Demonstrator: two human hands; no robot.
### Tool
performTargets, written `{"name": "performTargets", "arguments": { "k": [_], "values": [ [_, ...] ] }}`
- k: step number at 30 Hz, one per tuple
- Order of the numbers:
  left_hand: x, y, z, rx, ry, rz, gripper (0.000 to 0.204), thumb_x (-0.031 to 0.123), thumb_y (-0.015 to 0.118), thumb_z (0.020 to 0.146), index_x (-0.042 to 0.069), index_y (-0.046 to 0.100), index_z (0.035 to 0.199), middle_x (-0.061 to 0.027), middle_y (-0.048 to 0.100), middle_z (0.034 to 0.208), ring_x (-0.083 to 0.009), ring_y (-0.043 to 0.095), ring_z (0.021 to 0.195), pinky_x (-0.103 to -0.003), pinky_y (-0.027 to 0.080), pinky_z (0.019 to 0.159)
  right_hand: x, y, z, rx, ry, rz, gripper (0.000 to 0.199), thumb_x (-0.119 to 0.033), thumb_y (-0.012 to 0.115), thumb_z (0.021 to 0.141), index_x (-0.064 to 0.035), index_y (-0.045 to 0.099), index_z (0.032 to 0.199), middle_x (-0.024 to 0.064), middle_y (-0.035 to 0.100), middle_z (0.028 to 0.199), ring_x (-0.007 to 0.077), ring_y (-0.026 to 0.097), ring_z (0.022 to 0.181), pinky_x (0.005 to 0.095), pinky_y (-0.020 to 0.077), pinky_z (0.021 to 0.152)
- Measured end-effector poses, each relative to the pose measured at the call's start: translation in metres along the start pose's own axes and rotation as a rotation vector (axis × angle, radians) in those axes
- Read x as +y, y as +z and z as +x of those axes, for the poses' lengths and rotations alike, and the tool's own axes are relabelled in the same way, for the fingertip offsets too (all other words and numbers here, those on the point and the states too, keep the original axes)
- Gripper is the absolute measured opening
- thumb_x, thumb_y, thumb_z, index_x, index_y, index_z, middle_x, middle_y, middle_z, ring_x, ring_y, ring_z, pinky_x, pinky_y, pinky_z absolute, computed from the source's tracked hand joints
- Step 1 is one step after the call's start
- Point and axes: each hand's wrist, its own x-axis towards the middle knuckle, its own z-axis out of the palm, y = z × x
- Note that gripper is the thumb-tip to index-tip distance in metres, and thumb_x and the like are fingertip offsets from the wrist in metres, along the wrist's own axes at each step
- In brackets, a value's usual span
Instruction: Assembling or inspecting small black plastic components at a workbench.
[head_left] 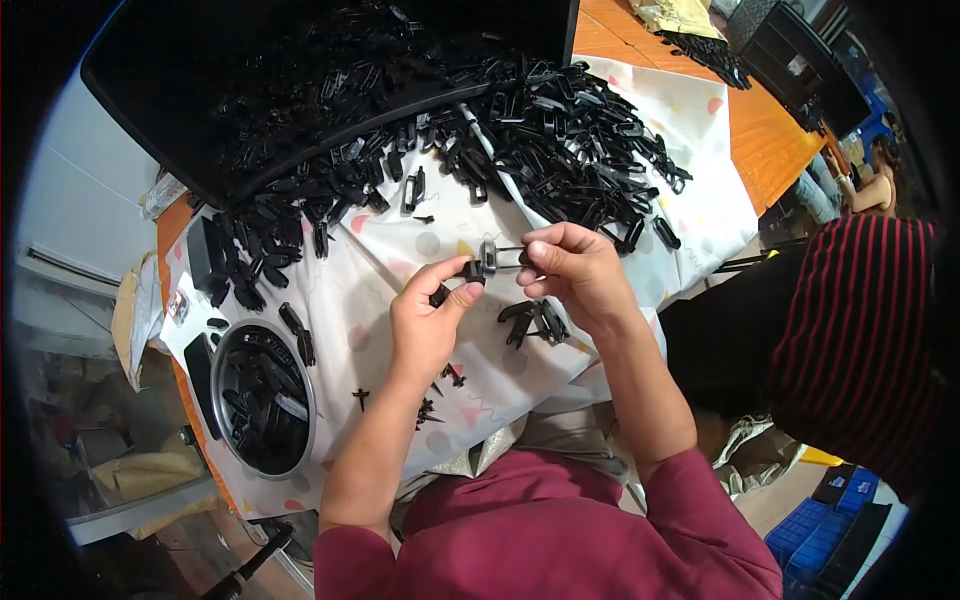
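item, centre frame: small black clip part (489,256) pinched between both hands above the patterned cloth (380,280). left hand (428,318) closed on its left end, right hand (572,268) closed on its right; hands almost touching. step, judged: fitting two pieces together; next calls for aligned pressure. containers: round metal bowl (264,398), lower left, holds black parts; black tray (300,80), upper left, tilted, spilling a heap of black clips (560,140) onto the cloth.

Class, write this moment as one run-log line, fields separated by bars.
left hand: pinches small black plastic part | right hand: holds black clip against it | round bowl: black parts | cloth: black clip pile
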Motion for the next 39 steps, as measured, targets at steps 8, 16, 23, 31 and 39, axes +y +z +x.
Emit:
{"name": "performTargets", "arguments": {
  "k": [8, 16, 23, 31, 39],
  "values": [
    [0.008, -0.003, 0.000, -0.001, 0.131, 0.053, 0.029, 0.009, 0.067, 0.076, 0.001, 0.059, 0.102, -0.0023, 0.058, 0.093, -0.0078, 0.052, 0.081, -0.020, 0.043, 0.071, 0.005, 0.001, -0.002, -0.015, 0.186, -0.039, 0.009, -0.007, 0.062, 0.078, 0.0008, 0.057, 0.080, 0.0074, 0.058, 0.066, 0.0138, 0.059, 0.054, 0.0227, 0.0498, 0.044],
    [0.033, -0.003, -0.006, -0.029, 0.253, 0.234, 0.026, 0.006, 0.068, 0.072, 0.001, 0.061, 0.096, -0.0086, 0.061, 0.088, -0.0153, 0.059, 0.074, -0.026, 0.045, 0.062, 0.010, -0.001, -0.005, -0.043, 0.210, 0.140, 0.009, -0.008, 0.062, 0.079, -0.0004, 0.057, 0.078, 0.0067, 0.057, 0.066, 0.0136, 0.057, 0.051, 0.0226, 0.0478, 0.043],
    [0.030, -0.006, -0.014, 0.021, 0.481, 0.450, 0.026, 0.007, 0.067, 0.072, 0.002, 0.061, 0.097, -0.0075, 0.062, 0.085, -0.0162, 0.057, 0.063, -0.025, 0.045, 0.055, 0.015, 0.009, -0.015, -0.021, 0.175, -0.137, 0.013, -0.010, 0.061, 0.080, 0.0016, 0.055, 0.081, 0.0073, 0.057, 0.067, 0.0143, 0.057, 0.049, 0.0240, 0.0479, 0.041],
    [0.019, 0.009, -0.022, 0.047, -0.155, -0.458, 0.032, 0.015, 0.058, 0.083, 0.000, 0.053, 0.111, -0.0046, 0.060, 0.096, -0.0014, 0.039, 0.055, -0.015, 0.033, 0.048, 0.044, 0.031, -0.026, 0.143, -0.455, -0.840, 0.017, -0.012, 0.059, 0.083, 0.0033, 0.052, 0.086, 0.0070, 0.058, 0.069, 0.0081, 0.054, 0.054, 0.0202, 0.0438, 0.047],
    [0.000, -0.017, -0.008, -0.006, -0.387, -0.951, 0.028, 0.023, 0.052, 0.087, 0.004, 0.051, 0.107, -0.0069, 0.059, 0.090, -0.0037, 0.042, 0.051, -0.015, 0.035, 0.046, 0.047, 0.035, -0.004, -0.101, -0.206, -0.732, 0.018, -0.013, 0.062, 0.080, 0.0023, 0.055, 0.085, 0.0060, 0.059, 0.070, 0.0085, 0.055, 0.059, 0.0222, 0.0439, 0.052]
  ]
}}
